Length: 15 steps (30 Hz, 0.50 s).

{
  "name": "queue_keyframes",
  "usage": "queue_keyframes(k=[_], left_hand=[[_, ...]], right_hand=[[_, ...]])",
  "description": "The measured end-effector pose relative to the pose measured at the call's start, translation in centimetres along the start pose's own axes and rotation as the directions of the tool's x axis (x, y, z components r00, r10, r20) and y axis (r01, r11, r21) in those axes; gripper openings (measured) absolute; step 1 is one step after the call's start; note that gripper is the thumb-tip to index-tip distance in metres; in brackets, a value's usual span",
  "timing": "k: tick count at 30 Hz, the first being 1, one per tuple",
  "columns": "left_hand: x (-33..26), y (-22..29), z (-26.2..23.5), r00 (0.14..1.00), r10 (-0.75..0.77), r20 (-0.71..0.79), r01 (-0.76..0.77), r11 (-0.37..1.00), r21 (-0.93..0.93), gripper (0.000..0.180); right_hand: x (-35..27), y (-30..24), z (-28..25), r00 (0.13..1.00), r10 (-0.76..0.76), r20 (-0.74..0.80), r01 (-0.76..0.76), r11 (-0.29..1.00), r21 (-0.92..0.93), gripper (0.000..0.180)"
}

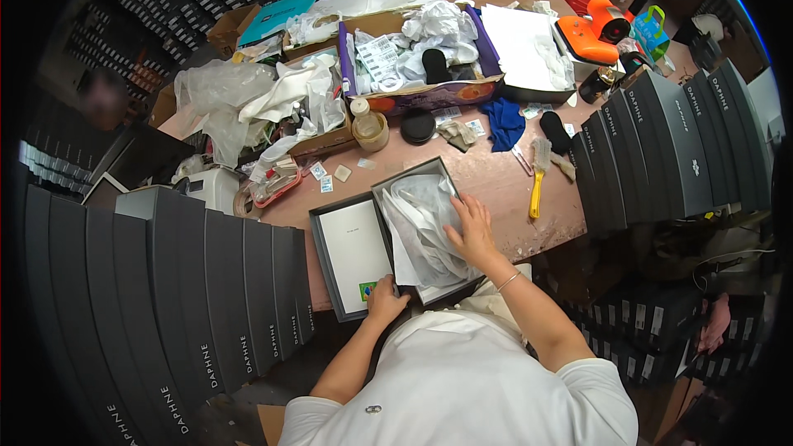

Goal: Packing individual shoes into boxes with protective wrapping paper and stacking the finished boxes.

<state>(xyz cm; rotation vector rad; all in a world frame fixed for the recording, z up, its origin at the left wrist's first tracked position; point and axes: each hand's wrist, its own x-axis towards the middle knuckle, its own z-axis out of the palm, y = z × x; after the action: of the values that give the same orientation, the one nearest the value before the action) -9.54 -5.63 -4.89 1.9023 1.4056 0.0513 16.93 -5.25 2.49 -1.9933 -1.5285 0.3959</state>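
Observation:
A dark grey shoebox (446,167) stands at the table's near edge, packed with white tissue paper and clear plastic wrapping (421,219). What lies under the wrapping is hidden. My right hand (472,233) rests on its right side, fingers stretched out and apart. Beside the box, to the left, lies its shoebox lid (315,227), white inside, with a small green, multicoloured sticker or card (368,291) near its lower corner. At that corner, next to the box, my left hand (386,301) has its fingers curled on the lid's edge.
Tall rows of dark grey shoeboxes flank me on the left (178,272) and right (652,144). Farther back are a purple carton (413,101) of crumpled paper, a jar (369,128), a round black tin (418,126), a blue cloth (504,124) and a yellow-handled brush (537,186).

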Motion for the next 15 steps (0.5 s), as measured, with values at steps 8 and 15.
queue_keyframes(k=[8,15], left_hand=[[-6.3,6.5,-15.8,0.940,0.310,0.146,0.088,0.193,-0.977,0.040],[-0.5,5.9,-5.3,0.991,0.015,-0.134,-0.100,0.749,-0.655,0.069]], right_hand=[[-2.7,1.2,-7.0,0.949,0.186,0.255,-0.308,0.725,0.616,0.059],[-0.5,3.8,-5.5,0.836,0.396,0.381,-0.547,0.665,0.509,0.062]])
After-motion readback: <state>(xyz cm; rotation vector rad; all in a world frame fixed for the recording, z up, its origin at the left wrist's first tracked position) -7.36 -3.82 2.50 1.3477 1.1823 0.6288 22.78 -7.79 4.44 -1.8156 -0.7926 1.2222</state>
